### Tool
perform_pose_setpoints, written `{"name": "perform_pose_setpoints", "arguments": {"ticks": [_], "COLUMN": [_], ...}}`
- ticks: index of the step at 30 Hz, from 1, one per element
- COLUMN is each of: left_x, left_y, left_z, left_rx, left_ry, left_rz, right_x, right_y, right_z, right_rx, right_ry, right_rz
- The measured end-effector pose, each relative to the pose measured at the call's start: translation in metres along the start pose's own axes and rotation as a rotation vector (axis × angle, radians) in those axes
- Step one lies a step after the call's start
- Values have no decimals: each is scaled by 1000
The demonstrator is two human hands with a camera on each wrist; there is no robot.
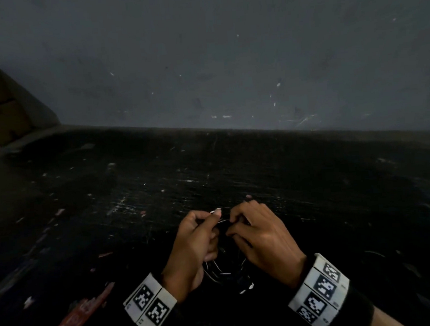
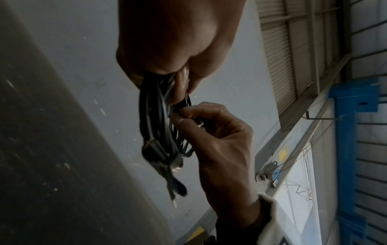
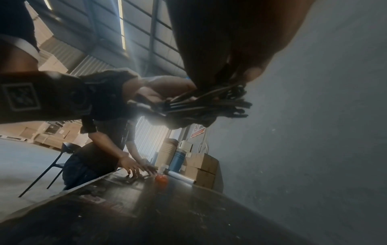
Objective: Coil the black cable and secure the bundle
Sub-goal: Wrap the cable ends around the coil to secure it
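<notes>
The black cable point(image 1: 225, 270) is gathered into a coil of several loops and held above the dark table point(image 1: 209, 168). My left hand point(image 1: 213, 220) grips the top of the bundle, with the loops hanging below it. In the left wrist view the coil point(image 2: 159, 116) droops from my left hand point(image 2: 173, 49), and its plug ends point(image 2: 178, 187) dangle at the bottom. My right hand point(image 2: 182, 114) pinches a strand at the side of the bundle. In the head view my right hand point(image 1: 235, 225) sits right beside the left. The bundle point(image 3: 205, 102) also shows in the right wrist view.
A grey wall point(image 1: 227, 60) stands just behind the table. At the table's far end, another person point(image 3: 100, 157) leans with hands on the top, near an orange object point(image 3: 161, 179), a plastic roll point(image 3: 182, 178) and cardboard boxes point(image 3: 201, 165). A red label point(image 1: 74, 320) lies near left.
</notes>
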State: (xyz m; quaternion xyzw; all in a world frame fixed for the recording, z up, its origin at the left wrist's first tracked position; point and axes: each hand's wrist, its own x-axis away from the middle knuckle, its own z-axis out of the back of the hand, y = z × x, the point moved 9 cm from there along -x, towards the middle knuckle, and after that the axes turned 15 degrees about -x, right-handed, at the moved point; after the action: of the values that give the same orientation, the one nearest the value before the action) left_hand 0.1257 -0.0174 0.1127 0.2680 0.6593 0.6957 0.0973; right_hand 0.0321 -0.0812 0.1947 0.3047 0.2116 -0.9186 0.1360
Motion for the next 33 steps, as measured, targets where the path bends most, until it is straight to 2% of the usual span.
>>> {"name": "perform_pose_setpoints", "arguments": {"ticks": [7,12,17,19,24,28,31,33], "left_x": [1,3,1,-2,-3,-4,1,4], "left_y": [-7,-7,-3,-4,-4,-9,-11,-11], "left_z": [-9,-16,-12,-7,-10,-15,-20,-22], "left_rx": [9,-69,-73,-77,-106,-194,-266,-308], "left_ry": [-42,-133,-120,-111,-119,-130,-208,-267], "left_rz": [32,13,-44,-41,-72,-74,-104,-123], "right_x": [2,8,10,9,8,8,6,4], "right_y": [8,14,23,24,18,15,23,37], "right_z": [-2,-9,-7,-1,3,-7,-4,0], "right_rx": [-68,-112,-203,-170,-99,-188,-389,-527], "right_ry": [30,27,38,40,-7,-123,-144,-104], "right_rz": [-34,-58,-96,-83,-1,9,-76,-217]}}
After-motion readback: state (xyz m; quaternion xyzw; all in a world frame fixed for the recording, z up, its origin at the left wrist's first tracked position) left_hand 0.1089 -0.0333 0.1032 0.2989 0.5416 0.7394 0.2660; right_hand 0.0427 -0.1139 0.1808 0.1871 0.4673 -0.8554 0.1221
